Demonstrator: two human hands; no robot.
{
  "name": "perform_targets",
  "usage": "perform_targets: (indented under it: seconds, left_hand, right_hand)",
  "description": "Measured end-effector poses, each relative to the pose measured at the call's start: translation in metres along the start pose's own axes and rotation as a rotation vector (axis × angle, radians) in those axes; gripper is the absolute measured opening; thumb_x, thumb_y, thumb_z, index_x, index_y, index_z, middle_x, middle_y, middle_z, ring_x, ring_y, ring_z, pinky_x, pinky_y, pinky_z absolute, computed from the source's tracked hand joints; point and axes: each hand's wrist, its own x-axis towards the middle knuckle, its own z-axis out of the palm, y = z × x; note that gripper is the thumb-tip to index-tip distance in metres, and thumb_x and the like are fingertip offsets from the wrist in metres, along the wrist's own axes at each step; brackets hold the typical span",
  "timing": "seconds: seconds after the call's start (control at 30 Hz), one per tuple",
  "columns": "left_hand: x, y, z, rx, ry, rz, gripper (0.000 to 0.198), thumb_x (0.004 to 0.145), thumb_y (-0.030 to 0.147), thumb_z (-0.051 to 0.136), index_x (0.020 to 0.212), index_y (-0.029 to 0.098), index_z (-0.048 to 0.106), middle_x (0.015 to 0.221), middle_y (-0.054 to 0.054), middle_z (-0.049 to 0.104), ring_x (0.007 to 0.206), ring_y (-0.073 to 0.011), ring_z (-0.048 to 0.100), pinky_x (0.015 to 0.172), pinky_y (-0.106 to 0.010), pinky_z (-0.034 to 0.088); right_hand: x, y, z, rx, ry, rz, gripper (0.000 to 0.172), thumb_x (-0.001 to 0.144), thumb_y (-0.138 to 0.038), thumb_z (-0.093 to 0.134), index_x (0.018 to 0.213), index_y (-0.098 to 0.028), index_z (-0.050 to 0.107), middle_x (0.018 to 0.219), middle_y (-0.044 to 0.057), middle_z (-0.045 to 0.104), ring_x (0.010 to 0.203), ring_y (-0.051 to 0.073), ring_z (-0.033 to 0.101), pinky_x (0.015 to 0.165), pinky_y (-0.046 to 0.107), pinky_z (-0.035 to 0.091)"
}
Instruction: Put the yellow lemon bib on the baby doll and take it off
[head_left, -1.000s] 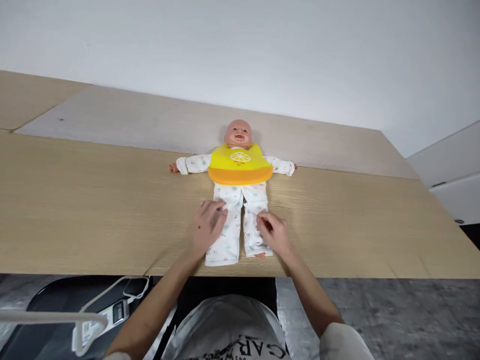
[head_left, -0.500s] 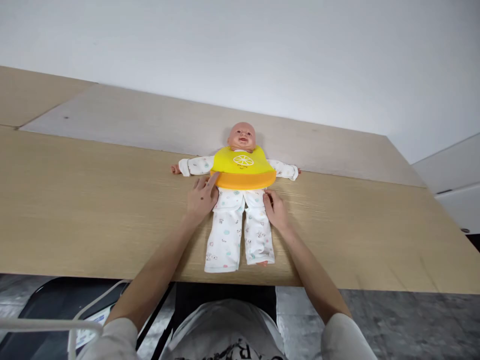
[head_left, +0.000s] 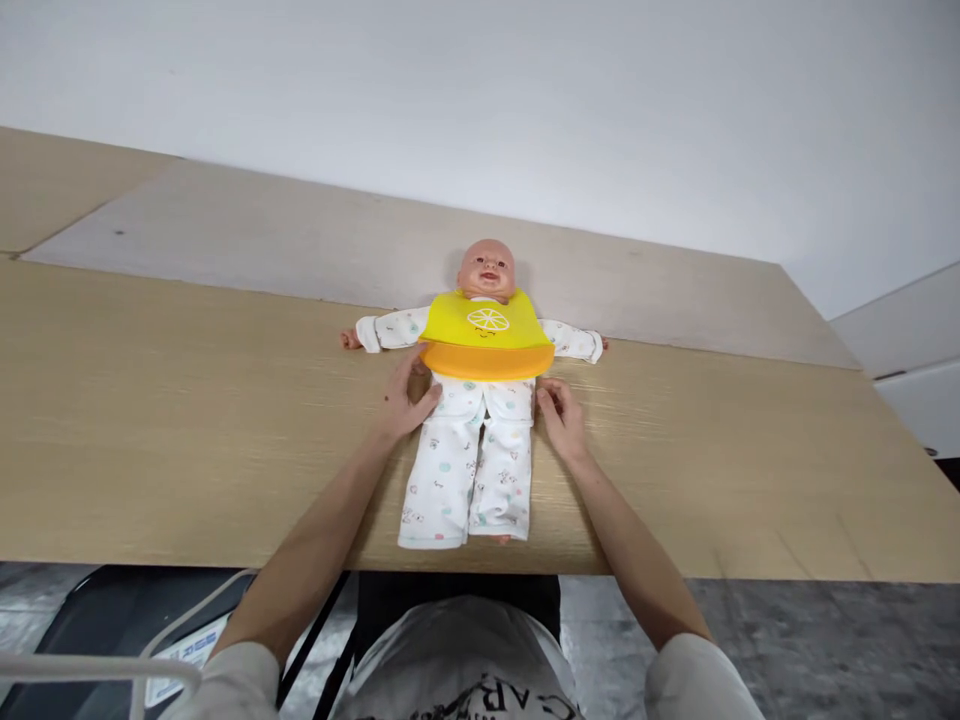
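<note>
A baby doll (head_left: 486, 268) lies on its back on the wooden table, its arms stretched out sideways. It wears a white printed outfit (head_left: 442, 480) and a yellow bib (head_left: 454, 318) with a citrus slice on it. Along the bib's lower edge runs an orange catch pocket (head_left: 487, 361). My left hand (head_left: 405, 397) is open, fingers at the left end of that pocket and thumb beside the top's hem. On the other side my right hand (head_left: 564, 417) rests with loosely bent fingers by the hem, thumb and forefinger slightly apart, holding nothing I can see.
The wooden table (head_left: 187, 420) meets a pale wall (head_left: 480, 100) at the back. A black chair (head_left: 82, 630) and a white cable or tube (head_left: 90, 668) are at the lower left. A white cabinet (head_left: 919, 400) stands at the right.
The doll's trouser legs have shifted a little to the left. My left hand's thumb has spread from its fingers, and my right hand has moved slightly off the clothing.
</note>
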Motion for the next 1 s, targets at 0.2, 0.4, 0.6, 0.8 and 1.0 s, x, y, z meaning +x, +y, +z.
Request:
perform_targets:
  seconds: [0.2, 0.4, 0.6, 0.8, 1.0]
  left_hand:
    - [0.010, -0.006, 0.002, -0.091, 0.004, -0.068, 0.076, 0.083, 0.058, 0.063, 0.144, 0.019, 0.039, 0.123, -0.014, 0.061, 0.099, -0.0210, 0.062, 0.090, -0.039, 0.054]
    - [0.018, 0.000, 0.000, -0.008, -0.016, 0.031, 0.066, 0.089, 0.060, 0.055, 0.139, 0.017, 0.047, 0.117, -0.013, 0.061, 0.101, -0.0212, 0.062, 0.094, -0.041, 0.052]
    - [0.022, 0.004, -0.002, 0.052, -0.003, 0.038, 0.059, 0.087, 0.066, 0.050, 0.126, 0.023, 0.058, 0.121, -0.011, 0.062, 0.111, -0.0260, 0.060, 0.098, -0.045, 0.051]
    - [0.020, 0.007, 0.002, 0.007, 0.047, 0.021, 0.053, 0.087, 0.064, 0.055, 0.118, 0.022, 0.061, 0.115, -0.011, 0.064, 0.100, -0.0246, 0.063, 0.095, -0.045, 0.053]
    - [0.017, 0.010, 0.006, 0.006, 0.083, -0.010, 0.050, 0.086, 0.063, 0.057, 0.113, 0.021, 0.064, 0.114, -0.011, 0.067, 0.092, -0.0224, 0.065, 0.090, -0.043, 0.055]
  right_hand:
    - [0.009, -0.008, -0.006, 0.062, 0.053, -0.082, 0.059, 0.086, -0.052, 0.060, 0.131, -0.015, 0.051, 0.116, 0.012, 0.060, 0.088, 0.013, 0.061, 0.062, 0.022, 0.049]
    - [0.026, -0.014, -0.009, -0.142, -0.001, -0.283, 0.058, 0.088, -0.048, 0.061, 0.138, -0.019, 0.054, 0.135, 0.012, 0.054, 0.106, 0.017, 0.060, 0.066, 0.022, 0.053]
    - [0.031, -0.010, -0.004, -0.204, 0.052, -0.321, 0.053, 0.090, -0.054, 0.057, 0.128, -0.017, 0.063, 0.124, 0.013, 0.060, 0.096, 0.018, 0.063, 0.062, 0.025, 0.054]
    - [0.026, -0.006, 0.003, -0.272, 0.078, -0.322, 0.049, 0.093, -0.053, 0.054, 0.123, -0.017, 0.065, 0.114, 0.010, 0.067, 0.078, 0.014, 0.061, 0.066, 0.028, 0.053]
    - [0.024, -0.004, 0.007, -0.295, 0.086, -0.326, 0.046, 0.094, -0.053, 0.053, 0.117, -0.015, 0.067, 0.113, 0.010, 0.069, 0.072, 0.013, 0.060, 0.065, 0.028, 0.052]
